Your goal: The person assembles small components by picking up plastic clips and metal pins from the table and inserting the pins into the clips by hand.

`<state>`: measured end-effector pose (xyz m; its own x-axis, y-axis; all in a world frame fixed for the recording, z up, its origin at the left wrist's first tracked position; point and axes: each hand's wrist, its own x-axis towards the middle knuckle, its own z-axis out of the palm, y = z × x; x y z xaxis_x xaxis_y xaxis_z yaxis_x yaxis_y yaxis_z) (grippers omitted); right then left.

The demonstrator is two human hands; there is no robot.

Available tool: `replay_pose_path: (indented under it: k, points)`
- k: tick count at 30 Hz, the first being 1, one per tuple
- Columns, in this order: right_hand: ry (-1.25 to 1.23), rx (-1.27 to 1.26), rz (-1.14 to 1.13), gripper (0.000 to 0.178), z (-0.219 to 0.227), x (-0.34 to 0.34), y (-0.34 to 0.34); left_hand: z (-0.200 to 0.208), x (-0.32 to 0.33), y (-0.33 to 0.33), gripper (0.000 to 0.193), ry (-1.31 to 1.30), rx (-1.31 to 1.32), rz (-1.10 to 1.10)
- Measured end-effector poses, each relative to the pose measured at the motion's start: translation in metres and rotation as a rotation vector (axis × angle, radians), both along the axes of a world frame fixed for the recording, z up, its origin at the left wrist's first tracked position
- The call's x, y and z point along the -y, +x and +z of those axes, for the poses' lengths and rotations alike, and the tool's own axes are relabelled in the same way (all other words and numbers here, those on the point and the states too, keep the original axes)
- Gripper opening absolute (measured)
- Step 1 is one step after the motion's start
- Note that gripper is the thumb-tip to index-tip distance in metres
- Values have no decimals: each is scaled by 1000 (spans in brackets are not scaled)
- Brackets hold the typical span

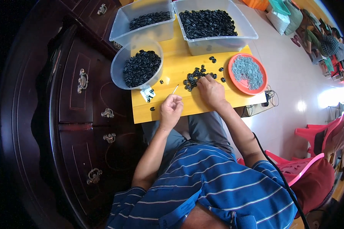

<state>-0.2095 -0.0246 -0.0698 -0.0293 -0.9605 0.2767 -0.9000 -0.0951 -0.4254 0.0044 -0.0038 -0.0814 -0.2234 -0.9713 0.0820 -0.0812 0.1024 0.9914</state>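
My left hand (171, 110) is closed near the table's front edge, with a thin pale stick (175, 89), dark at its tip, rising from the fingers. To its right, my right hand (211, 91) reaches down with bent fingers into a loose pile of small black oval parts with holes (192, 79). Its fingertips are pressed together at the pile, and what lies between them is hidden. A few stray black parts (152, 108) lie left of my left hand. Close to my right hand stands an orange-red round tray (233, 81) of small clear or silvery pieces.
A round clear tub (116, 72) of black parts stands at the left, on the yellow table (168, 49). Two clear bins (145, 35) (221, 44) with more of them are behind. Dark wooden drawers (76, 91) border the left; pink chairs (313, 131) and seated people are at the right.
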Motion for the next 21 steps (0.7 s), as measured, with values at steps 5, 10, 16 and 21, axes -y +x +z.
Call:
replay_pose_path:
  k: [5, 10, 16, 21]
  points:
    - [28, 198, -4, 14, 16, -19, 1, 1, -1, 3, 13, 10, -23, -6]
    - [121, 612, 38, 15, 22, -50, 12, 7, -4, -6, 10, 16, -15, -25]
    - [211, 927, -8, 13, 3, -71, 20, 12, -12, -15, 10, 6, 36, -88]
    - [252, 1082, 60, 15, 2, -74, 17, 17, -13, -18, 9, -15, 44, -88]
